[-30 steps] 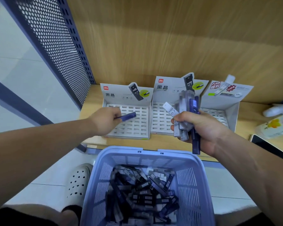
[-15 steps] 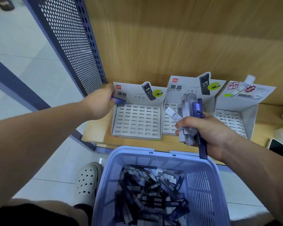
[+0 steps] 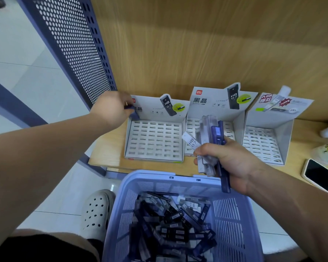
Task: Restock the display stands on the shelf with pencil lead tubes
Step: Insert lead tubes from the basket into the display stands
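As the left hand (image 3: 112, 108) pinches a blue tube (image 3: 134, 115), it pokes out at the back corner of the left stand (image 3: 153, 142). The right hand (image 3: 230, 161) grips a tube bundle (image 3: 206, 137).

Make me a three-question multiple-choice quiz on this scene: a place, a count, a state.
1. Where is the left hand? A) in a pocket B) on the floor C) at the left display stand's far left corner
2. How many display stands are on the shelf? A) two B) three C) five
3. The right hand is: A) gripping a bundle of pencil lead tubes B) hanging empty C) flat on the shelf
Answers: C, it holds a blue tube there; B, three stand side by side; A, fingers curl round them.
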Demonstrator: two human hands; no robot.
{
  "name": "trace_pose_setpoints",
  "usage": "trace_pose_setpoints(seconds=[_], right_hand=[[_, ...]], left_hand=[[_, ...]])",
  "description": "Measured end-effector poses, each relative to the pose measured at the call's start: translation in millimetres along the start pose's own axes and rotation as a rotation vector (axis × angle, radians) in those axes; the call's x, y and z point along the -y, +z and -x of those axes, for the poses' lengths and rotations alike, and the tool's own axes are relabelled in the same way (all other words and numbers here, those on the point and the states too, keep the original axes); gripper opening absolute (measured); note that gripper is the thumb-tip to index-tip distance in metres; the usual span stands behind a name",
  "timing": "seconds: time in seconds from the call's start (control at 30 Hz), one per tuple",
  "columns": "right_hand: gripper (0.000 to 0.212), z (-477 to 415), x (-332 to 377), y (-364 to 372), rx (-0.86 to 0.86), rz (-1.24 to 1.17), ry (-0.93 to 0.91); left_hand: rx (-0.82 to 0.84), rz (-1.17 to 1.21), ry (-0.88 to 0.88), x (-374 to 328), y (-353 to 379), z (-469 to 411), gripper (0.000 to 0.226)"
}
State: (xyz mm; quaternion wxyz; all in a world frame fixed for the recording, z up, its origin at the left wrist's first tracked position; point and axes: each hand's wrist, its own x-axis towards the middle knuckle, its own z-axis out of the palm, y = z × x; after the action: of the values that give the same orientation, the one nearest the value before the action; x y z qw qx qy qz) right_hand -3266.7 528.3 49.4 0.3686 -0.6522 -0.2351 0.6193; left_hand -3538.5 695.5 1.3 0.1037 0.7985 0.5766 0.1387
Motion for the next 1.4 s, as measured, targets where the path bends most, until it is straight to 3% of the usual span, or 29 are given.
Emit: trace_pose_setpoints(seconds=[0.33, 0.57, 1.03, 1.4], right_hand=[[0.039, -4.6, -1.4, -0.7, 0.02, 0.006, 0.003], [0.031, -2.1, -0.2, 1.5, 0.034, -0.006, -0.006], [0.031, 1.7, 4.1, -0.5, 0.032, 0.015, -0.016], [0.034, -1.3, 2.9, -1.3, 0.028, 0.018, -0.03]], left_hand=[[0.062, -0.202, 0.233, 0.0, 1.4, -2.4, 0.02], [-0.007, -0.091, 0.145, -2.0, 0.2, -2.1, 0.003], [0.064, -0.029, 0.148, -7.3, 1.2, -3.9, 0.005], [-0.015, -0.017, 0.219, -3.5, 3.8, -3.3, 0.006]])
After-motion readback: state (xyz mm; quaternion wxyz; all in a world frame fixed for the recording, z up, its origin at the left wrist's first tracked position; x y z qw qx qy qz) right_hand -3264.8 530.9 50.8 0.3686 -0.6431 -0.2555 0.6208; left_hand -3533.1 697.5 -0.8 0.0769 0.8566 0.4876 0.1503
